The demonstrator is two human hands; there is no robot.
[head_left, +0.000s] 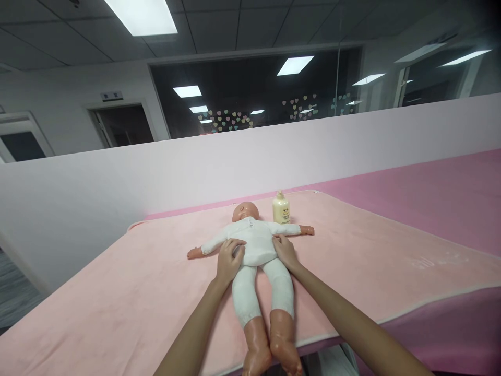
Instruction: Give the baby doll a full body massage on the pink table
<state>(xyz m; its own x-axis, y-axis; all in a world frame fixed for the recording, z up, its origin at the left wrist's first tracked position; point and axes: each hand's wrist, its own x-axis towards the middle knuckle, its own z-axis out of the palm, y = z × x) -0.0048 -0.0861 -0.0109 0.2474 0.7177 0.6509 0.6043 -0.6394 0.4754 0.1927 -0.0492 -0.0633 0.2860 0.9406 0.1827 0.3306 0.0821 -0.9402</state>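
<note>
A baby doll (254,245) in a white suit lies on a pink blanket (156,287), its head away from me, arms spread and feet at the near edge. My left hand (230,257) is at the left side of its torso, fingers curled against the white cloth. On the right side of the torso, my right hand (285,250) has its fingers bent on the cloth. Both hands seem to pinch or hold the suit at the waist. A cream pump bottle (281,209) stands upright beyond the doll's outstretched right-hand-side arm.
A low white wall (235,162) runs behind the blanket. Pink padded surface (442,198) extends to the right. Farther back are a dark window with heart stickers, a doorway (125,125) and ceiling lights.
</note>
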